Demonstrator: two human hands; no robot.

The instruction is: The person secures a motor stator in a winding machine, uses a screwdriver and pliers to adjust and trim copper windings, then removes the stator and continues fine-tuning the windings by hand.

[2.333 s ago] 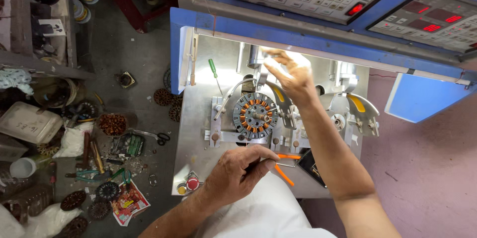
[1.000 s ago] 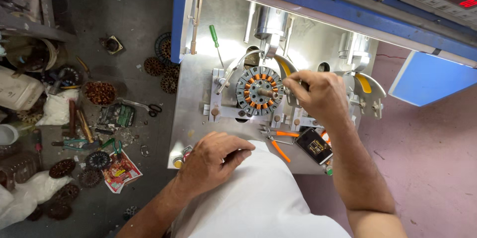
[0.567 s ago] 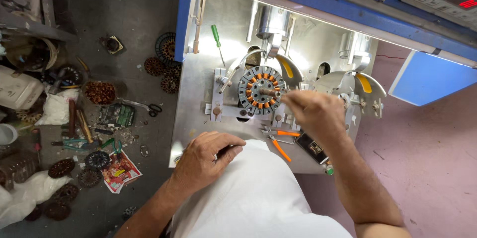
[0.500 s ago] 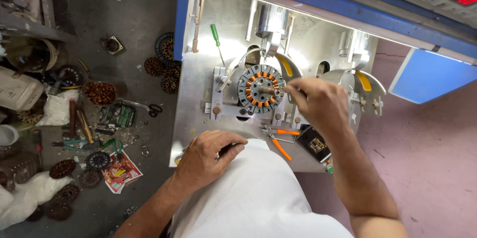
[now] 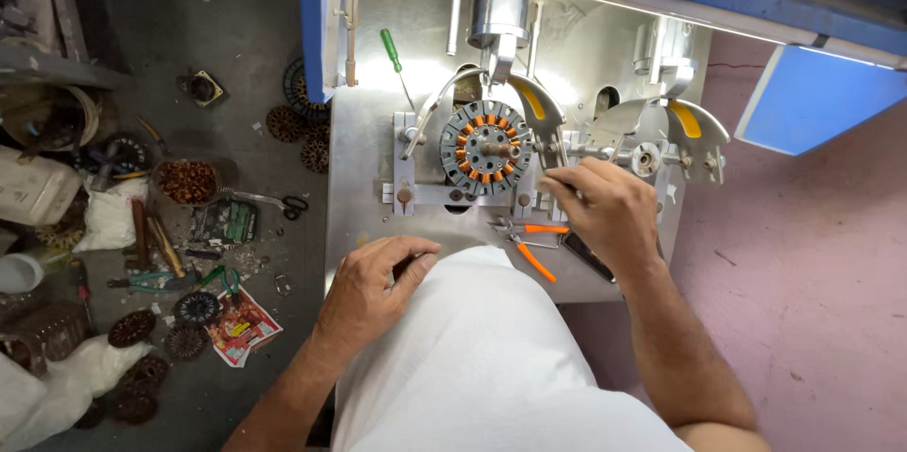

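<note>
Pinching with closed right hand (image 5: 605, 211) fingers just right of the round copper-wound grey stator (image 5: 485, 146), left hand (image 5: 370, 289) loosely curled, empty, at the steel surface (image 5: 364, 183) edge below it, calling for fine fingertip control.

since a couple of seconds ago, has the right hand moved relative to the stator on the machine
Yes. The right hand has come down from above the stator on the winding fixture, and now sits just right of it, at the shaft.

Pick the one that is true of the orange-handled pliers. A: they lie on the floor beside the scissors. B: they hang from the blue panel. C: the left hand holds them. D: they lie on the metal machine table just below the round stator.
D: the orange-handled pliers lie on the metal machine table, below the round stator and beside the right hand; the left hand rests apart from them at the table's near edge.
</note>
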